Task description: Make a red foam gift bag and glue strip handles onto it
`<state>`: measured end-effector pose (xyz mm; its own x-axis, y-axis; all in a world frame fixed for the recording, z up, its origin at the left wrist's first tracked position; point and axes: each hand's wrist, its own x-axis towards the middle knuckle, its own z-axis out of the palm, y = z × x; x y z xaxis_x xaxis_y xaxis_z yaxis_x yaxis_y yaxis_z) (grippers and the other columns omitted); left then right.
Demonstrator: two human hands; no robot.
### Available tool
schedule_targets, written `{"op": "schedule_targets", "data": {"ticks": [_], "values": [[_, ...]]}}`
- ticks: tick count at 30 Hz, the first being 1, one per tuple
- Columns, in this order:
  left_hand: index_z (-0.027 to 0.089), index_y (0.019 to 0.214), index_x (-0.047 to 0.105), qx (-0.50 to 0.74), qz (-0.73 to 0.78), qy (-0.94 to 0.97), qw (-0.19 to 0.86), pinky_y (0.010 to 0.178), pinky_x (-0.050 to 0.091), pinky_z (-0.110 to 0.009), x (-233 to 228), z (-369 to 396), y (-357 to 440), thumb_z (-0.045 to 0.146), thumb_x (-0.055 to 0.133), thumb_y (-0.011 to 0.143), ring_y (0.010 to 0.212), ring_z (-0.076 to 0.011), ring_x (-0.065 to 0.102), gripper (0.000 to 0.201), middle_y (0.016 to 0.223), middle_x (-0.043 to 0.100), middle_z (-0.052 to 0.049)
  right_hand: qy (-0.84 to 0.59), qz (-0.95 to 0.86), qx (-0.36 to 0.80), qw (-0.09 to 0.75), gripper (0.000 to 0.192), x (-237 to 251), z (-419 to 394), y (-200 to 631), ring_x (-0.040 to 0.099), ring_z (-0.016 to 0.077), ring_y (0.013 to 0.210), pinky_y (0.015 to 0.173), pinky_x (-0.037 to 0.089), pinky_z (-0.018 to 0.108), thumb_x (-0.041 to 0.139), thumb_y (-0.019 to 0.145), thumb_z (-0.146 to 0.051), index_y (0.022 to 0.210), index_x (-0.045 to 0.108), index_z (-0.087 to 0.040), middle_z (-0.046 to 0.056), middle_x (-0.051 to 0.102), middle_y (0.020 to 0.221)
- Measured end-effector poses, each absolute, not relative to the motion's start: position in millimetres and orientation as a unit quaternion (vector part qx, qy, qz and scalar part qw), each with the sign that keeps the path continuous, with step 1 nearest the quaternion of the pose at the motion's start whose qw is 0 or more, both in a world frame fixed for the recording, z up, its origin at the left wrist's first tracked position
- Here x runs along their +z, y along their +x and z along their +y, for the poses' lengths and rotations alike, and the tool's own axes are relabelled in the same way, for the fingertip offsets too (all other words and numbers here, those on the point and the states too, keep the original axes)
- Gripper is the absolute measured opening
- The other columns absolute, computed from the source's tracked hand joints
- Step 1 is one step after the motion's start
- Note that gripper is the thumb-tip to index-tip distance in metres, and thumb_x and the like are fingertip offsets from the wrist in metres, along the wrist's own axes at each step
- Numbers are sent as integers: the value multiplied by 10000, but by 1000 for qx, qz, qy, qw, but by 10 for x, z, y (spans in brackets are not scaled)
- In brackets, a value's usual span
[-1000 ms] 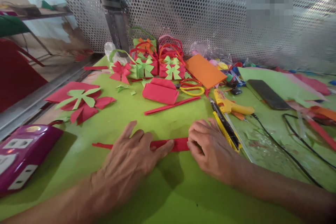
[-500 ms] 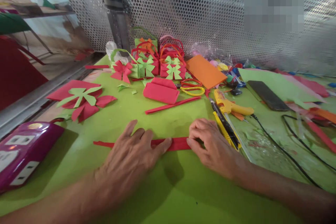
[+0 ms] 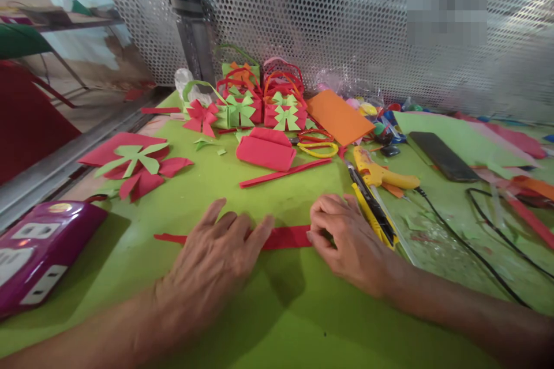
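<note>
A long red paper strip (image 3: 291,237) lies crosswise on the green tabletop in front of me. My left hand (image 3: 220,248) rests over its left part, fingers spread and pressing down, with the strip's narrow end sticking out to the left. At the right end, the curled fingers of my right hand (image 3: 346,236) pinch the strip between thumb and forefinger; the tip is hidden in the hand. Beyond the hands are a folded red paper piece (image 3: 265,150) and a thin red strip (image 3: 285,173). Close by my right hand lies a yellow utility knife (image 3: 373,216).
Behind stand several small paper bags (image 3: 283,112) with bows, plus scissors (image 3: 318,150) and orange paper (image 3: 340,117). To the right are a yellow glue gun (image 3: 385,176) with its cord and a phone (image 3: 442,155). A purple power strip (image 3: 47,248) sits at left.
My left thumb has lifted and drawn back to the left, so more of the red strip shows between the hands. My right hand has barely moved.
</note>
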<state>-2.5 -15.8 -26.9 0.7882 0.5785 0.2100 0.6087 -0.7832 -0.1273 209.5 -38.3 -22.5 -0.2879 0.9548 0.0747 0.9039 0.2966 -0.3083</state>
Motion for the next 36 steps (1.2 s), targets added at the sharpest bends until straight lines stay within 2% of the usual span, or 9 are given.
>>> {"op": "schedule_targets", "data": {"ticks": [3,8,14,17,22,25,28,32,36], "values": [[98,1065,493,-105,-329,-935,85,841,399,-489,-287,-159,-48,12,392,792,576,-174,533,303,665,575,-22,-584,-797,97,120,212,-231,-385,2095,483,175,817,800,301,389,527,788,-106,592,476,-167,18,549,783],[172,998,502,-83,-324,-940,72,807,411,-490,-249,-156,-46,14,386,797,558,-170,517,281,637,537,11,-585,-798,93,108,189,-236,-395,2111,486,180,801,841,289,440,523,821,-142,636,498,-173,7,540,766],[242,1112,510,-78,-280,-951,102,717,439,-462,-219,-157,-56,56,388,812,547,-178,506,373,635,514,2,-546,-824,35,145,97,-272,-427,2144,499,184,865,959,174,531,522,841,-131,769,537,-194,2,568,820],[252,1192,468,-74,-255,-957,114,692,441,-469,-230,-172,-84,66,405,801,571,-192,515,438,661,519,-5,-502,-857,-19,119,161,-273,-451,2158,484,195,945,988,100,563,461,857,-88,833,561,-211,16,573,872],[234,1181,486,-64,-247,-956,142,698,446,-478,-247,-186,-88,38,413,782,599,-196,519,451,662,515,-9,-435,-896,-56,70,266,-253,-476,2169,460,225,979,991,52,604,460,822,-90,1017,573,-231,38,558,873],[222,1149,515,-58,-252,-957,134,705,460,-474,-248,-179,-74,80,431,812,602,-187,518,376,664,523,-14,-429,-899,-56,67,280,-257,-474,2175,467,216,962,1008,25,599,462,816,-90,1035,576,-224,33,557,864],[220,1176,507,-40,-256,-959,114,747,464,-482,-230,-171,-70,79,428,815,648,-183,535,396,708,549,-29,-432,-898,-43,75,291,-276,-466,2185,484,201,943,1014,3,602,462,805,-67,1019,582,-222,25,560,868],[226,1201,499,-30,-256,-961,98,762,463,-496,-197,-164,-72,65,399,821,650,-174,532,425,723,552,-36,-436,-895,-37,86,322,-298,-462,2203,509,181,909,1020,24,604,456,792,-34,1010,590,-230,21,564,875],[247,1211,496,-34,-253,-961,106,743,457,-494,-212,-159,-62,60,382,834,624,-175,512,436,702,534,-31,-426,-901,-41,76,336,-275,-475,2211,527,177,872,1021,138,581,479,796,-69,1070,584,-233,35,559,876]]}}
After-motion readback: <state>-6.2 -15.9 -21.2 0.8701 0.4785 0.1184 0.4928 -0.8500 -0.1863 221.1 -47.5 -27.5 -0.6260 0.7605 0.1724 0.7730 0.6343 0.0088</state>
